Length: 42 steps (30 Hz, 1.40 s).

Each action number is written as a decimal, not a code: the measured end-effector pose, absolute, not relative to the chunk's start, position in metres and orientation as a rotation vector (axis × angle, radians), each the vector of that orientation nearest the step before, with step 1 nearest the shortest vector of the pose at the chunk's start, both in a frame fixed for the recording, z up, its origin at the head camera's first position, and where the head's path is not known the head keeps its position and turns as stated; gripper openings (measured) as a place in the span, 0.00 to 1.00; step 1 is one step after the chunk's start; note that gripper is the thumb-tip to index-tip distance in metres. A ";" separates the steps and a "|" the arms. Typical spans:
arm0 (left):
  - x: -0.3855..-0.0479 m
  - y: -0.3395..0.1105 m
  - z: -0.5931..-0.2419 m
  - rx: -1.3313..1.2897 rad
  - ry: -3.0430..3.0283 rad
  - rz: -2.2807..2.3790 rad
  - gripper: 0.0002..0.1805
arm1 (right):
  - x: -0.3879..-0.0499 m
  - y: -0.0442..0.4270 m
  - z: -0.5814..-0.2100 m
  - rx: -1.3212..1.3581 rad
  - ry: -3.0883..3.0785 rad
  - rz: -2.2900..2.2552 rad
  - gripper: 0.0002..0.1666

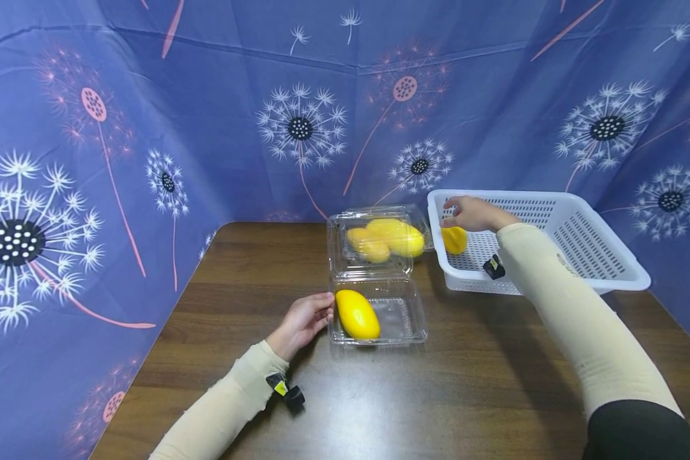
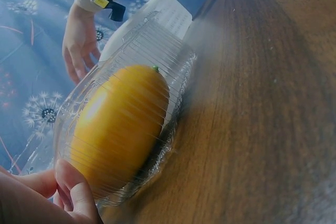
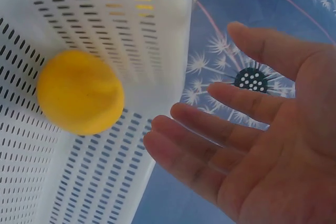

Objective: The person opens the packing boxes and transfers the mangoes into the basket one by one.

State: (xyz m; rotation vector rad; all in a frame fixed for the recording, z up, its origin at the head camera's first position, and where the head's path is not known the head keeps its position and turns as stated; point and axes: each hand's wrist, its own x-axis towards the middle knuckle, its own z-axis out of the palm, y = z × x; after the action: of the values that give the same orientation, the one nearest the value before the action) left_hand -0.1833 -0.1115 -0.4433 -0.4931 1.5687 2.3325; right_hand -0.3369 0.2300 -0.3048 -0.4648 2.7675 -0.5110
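My left hand (image 1: 305,321) pinches the left rim of a clear plastic clamshell container (image 1: 405,319) between thumb and fingers. One yellow mango (image 1: 358,314) lies in its near half; the left wrist view shows this mango (image 2: 123,124) through the ribbed wall. Over the left end of a white slotted basket (image 1: 615,255) is my right hand (image 1: 476,213). In the right wrist view the right hand (image 3: 252,129) has spread, slightly bent fingers and holds nothing. A rounded yellow fruit (image 3: 79,93) sits in the basket, apart from those fingers.
Behind the near half, more yellow mangoes (image 1: 399,236) show through clear plastic, close to the basket's left side. Everything stands on a brown wooden table (image 1: 236,275). A blue dandelion-print cloth (image 1: 224,128) hangs at the back and sides.
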 end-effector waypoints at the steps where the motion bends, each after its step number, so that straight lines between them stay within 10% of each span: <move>1: -0.183 -0.111 -0.444 -0.491 1.569 2.331 0.14 | -0.336 0.230 -0.305 -0.471 2.777 -0.513 0.35; 42: -0.185 -0.112 -0.445 -0.488 1.545 2.356 0.09 | -0.277 0.199 -0.299 -0.635 2.853 -0.731 0.31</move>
State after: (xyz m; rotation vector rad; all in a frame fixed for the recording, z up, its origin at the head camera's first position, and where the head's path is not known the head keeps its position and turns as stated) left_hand -0.1845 -0.1119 -0.4450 -0.4879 1.5451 2.3557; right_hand -0.2770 0.1993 -0.2991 -0.6347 2.8528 -0.7308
